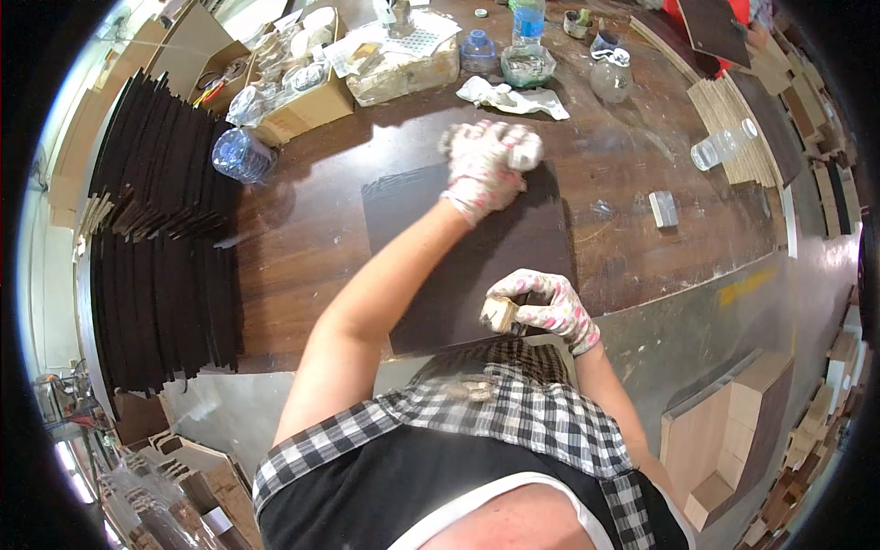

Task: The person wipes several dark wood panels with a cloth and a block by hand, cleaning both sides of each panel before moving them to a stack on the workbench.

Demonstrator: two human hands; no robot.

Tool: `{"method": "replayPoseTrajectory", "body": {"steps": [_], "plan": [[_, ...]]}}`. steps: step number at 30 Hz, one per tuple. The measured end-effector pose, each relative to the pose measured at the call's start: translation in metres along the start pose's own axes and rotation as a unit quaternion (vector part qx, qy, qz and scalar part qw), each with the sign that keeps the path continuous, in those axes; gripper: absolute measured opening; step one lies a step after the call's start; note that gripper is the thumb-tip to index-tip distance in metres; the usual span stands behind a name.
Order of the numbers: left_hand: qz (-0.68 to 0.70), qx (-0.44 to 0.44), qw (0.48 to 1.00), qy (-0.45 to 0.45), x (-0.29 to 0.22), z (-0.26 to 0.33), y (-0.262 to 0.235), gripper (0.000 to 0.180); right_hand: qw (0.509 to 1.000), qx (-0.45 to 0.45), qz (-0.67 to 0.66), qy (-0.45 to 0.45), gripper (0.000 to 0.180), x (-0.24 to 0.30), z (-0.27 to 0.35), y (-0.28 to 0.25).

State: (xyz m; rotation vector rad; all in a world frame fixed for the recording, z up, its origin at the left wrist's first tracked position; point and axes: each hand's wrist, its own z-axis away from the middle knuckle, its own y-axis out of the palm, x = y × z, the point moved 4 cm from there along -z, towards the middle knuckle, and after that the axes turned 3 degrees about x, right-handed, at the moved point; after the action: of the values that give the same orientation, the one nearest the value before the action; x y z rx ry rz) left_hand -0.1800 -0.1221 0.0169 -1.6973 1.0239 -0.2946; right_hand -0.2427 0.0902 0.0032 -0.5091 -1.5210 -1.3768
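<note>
A dark brown flat board (454,266) lies on the worktable in front of me. My left hand (484,170), in a white glove with pink dots, is stretched over the board's far edge. Its fingers are curled and somewhat blurred around a whitish wad (524,151) that looks like cloth. Close to my body, above the board's near right part, my right hand (555,307) wears a matching glove. Between its thumb and fingers it grips a small pale wooden block (500,314).
Stacks of dark boards (165,302) line the left side, beside a blue-tinted plastic jug (241,156). At the back are a cluttered carton (307,115), a crumpled white paper (513,97) and bottles. A small whitish block (662,210) and a clear bottle (724,147) lie right.
</note>
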Motion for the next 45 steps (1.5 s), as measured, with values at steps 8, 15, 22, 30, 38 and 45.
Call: {"method": "replayPoseTrajectory", "body": {"steps": [8,15,22,30,38,45], "plan": [[0.156,0.154,0.948,0.232,-0.107,0.115,-0.032,0.073,0.939,-0.073,-0.176,-0.286,0.034,0.031,0.075,-0.082],[0.101,0.08,0.991,0.047,-0.022,0.252,-0.107,0.039,0.962,-0.17,-0.03,-0.211,0.044,0.048,0.062,-0.08],[0.317,-0.352,0.752,-0.459,0.115,0.415,-0.125,0.024,0.817,0.108,0.53,-0.201,0.032,0.031,-0.038,0.077],[0.309,-0.323,0.771,-0.453,0.068,0.413,-0.115,0.029,0.663,0.294,0.65,-0.23,0.021,-0.011,-0.104,0.156],[0.228,-0.279,0.824,-0.438,0.045,0.408,-0.123,0.03,0.62,0.424,0.65,-0.112,0.024,-0.002,-0.094,0.183],[0.158,-0.132,0.96,-0.192,-0.003,0.315,-0.163,0.054,0.624,0.319,0.678,-0.221,0.026,0.049,-0.212,0.128]]}}
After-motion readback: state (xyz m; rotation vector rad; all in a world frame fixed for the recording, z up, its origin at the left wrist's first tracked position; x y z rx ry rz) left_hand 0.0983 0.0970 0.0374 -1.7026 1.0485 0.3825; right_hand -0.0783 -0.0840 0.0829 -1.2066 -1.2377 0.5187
